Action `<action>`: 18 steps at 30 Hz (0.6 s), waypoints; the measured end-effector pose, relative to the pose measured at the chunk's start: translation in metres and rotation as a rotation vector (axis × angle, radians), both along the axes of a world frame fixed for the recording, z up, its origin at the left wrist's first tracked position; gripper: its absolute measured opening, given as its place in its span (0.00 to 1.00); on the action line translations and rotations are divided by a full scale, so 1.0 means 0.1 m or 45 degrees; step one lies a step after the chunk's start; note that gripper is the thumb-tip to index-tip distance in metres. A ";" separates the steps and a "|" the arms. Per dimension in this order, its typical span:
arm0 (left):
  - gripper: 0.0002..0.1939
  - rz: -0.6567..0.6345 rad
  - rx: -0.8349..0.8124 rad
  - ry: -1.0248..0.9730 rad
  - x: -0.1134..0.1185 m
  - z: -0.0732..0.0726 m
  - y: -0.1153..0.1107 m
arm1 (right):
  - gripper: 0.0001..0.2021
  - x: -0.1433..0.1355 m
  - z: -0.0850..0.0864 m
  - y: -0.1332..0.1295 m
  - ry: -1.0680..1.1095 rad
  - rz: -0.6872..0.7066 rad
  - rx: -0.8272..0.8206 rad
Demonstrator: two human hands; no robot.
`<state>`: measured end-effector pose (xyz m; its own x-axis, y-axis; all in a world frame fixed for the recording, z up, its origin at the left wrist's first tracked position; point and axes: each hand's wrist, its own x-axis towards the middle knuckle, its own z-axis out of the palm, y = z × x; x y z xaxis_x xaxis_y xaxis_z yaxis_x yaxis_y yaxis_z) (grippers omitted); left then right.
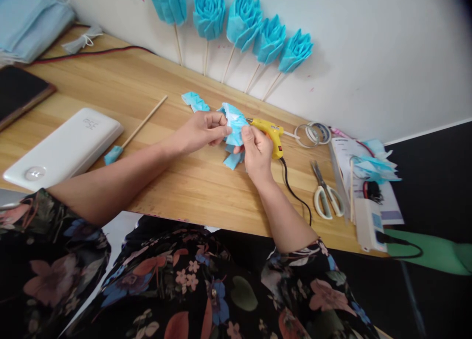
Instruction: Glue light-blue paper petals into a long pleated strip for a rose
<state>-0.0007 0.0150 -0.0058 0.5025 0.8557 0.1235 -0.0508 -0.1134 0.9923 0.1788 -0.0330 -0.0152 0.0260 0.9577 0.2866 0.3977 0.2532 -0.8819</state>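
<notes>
Between my two hands is a piece of pleated light-blue fabric [235,123], white on part of its face. My left hand [206,128] pinches its left edge with thumb and fingers. On the other side, my right hand [258,150] grips it with the thumb on top. Another blue piece [233,160] lies on the table just below, partly covered by the hands. Beyond my left hand rests a small pleated blue strip [195,102]. A yellow glue gun [268,131] lies right behind my right hand, its nozzle pointing at the fabric.
Several blue fabric roses [243,22] on sticks lean against the wall. At left are a stick with a small blue bud [113,155], a white power bank [64,150] and a phone [22,96]. Scissors [326,194], tape rolls [319,132] and a power strip [369,226] are at right.
</notes>
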 end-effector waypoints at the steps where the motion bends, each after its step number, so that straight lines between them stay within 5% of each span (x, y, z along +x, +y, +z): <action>1: 0.14 0.006 -0.002 0.001 0.00 0.01 0.00 | 0.28 0.00 -0.01 0.01 0.020 -0.013 0.006; 18: 0.14 0.038 -0.001 -0.026 -0.01 0.01 0.01 | 0.26 0.03 -0.05 0.07 0.077 -0.020 0.060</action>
<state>-0.0020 0.0157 -0.0052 0.4742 0.8703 0.1328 -0.0677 -0.1143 0.9911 0.1820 -0.0258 -0.0198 0.0591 0.9426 0.3285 0.3483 0.2889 -0.8917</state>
